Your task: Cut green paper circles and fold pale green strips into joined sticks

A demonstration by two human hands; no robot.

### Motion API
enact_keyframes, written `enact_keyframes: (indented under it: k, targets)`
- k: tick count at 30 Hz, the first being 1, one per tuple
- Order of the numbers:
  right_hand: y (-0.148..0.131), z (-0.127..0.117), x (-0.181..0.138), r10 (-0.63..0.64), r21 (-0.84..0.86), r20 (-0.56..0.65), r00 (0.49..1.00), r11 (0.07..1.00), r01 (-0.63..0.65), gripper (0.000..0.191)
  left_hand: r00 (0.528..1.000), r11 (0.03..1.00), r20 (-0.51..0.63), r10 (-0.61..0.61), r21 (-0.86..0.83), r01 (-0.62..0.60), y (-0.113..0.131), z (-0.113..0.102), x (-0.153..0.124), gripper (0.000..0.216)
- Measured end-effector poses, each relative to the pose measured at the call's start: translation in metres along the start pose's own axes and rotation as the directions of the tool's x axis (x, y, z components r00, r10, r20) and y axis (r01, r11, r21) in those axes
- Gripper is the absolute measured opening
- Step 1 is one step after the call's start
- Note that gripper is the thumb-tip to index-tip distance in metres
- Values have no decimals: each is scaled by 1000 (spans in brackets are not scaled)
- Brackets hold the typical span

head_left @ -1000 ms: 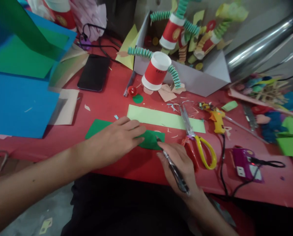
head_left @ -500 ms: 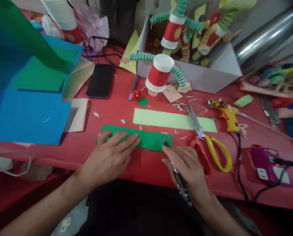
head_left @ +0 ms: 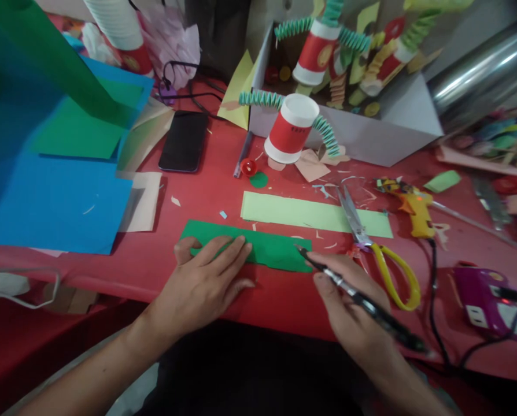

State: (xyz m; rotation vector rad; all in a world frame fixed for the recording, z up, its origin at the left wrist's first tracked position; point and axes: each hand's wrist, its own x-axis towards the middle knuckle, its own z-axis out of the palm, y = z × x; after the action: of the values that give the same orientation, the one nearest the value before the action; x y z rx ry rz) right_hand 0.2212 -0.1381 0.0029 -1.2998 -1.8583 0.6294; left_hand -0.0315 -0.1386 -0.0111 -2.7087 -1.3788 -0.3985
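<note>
A dark green paper strip (head_left: 276,251) lies near the front edge of the red table (head_left: 206,190). My left hand (head_left: 206,283) rests flat on its left part, fingers stretched out. My right hand (head_left: 354,306) is closed round a black pen (head_left: 362,300), whose tip touches the strip's right end. Behind the strip lies a light green paper strip (head_left: 302,212). Yellow-handled scissors (head_left: 371,248) lie just right of the pen tip.
A yellow glue gun (head_left: 414,208), a purple power adapter (head_left: 484,292) with cables, a black phone (head_left: 184,141), blue paper sheets (head_left: 54,196) and a red paper-cup figure (head_left: 291,130) before a grey box (head_left: 371,136) of similar figures crowd the table.
My left hand slid left along the dark green strip and stayed flat on it. My right hand tilted the pen lower and moved right, with its tip kept at the strip's right end.
</note>
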Motion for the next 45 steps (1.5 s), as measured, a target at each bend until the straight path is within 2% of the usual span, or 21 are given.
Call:
enact_keyframes:
  k: [3, 7, 11, 18, 23, 28, 39, 45]
  targets:
    - [-9, 3, 23, 163, 161, 41, 986, 972, -168, 16, 1000, 1000, -26, -6, 22, 7, 0, 0, 1, 42]
    - [-15, 19, 53, 190, 224, 93, 977, 952, -207, 10, 999, 1000, -44, 11, 27, -9, -1, 2, 0, 43]
    - [-16, 32, 64, 210, 230, 133, 969, 944, -236, 13, 999, 999, -40, 34, -9, -35, -2, 5, -2, 41]
    - [-18, 40, 73, 129, 197, 171, 977, 967, -162, 11, 997, 999, -47, 53, 1, -53, -3, 8, -2, 42]
    - [-18, 52, 79, 65, 145, 241, 968, 984, -102, 10, 998, 999, -47, 45, 19, -44, -2, 7, -2, 39]
    - [-17, 59, 79, 49, 141, 259, 965, 986, -88, 11, 997, 999, -57, 46, 12, -45, -2, 8, -3, 37]
    - [-15, 50, 79, 58, 74, 189, 980, 995, -73, 11, 999, 1000, -30, 18, -22, -19, -2, 7, -3, 43]
    - [-14, 42, 69, 54, 7, 172, 984, 998, -56, 12, 998, 999, -44, 39, 5, -39, -2, 7, -2, 42]
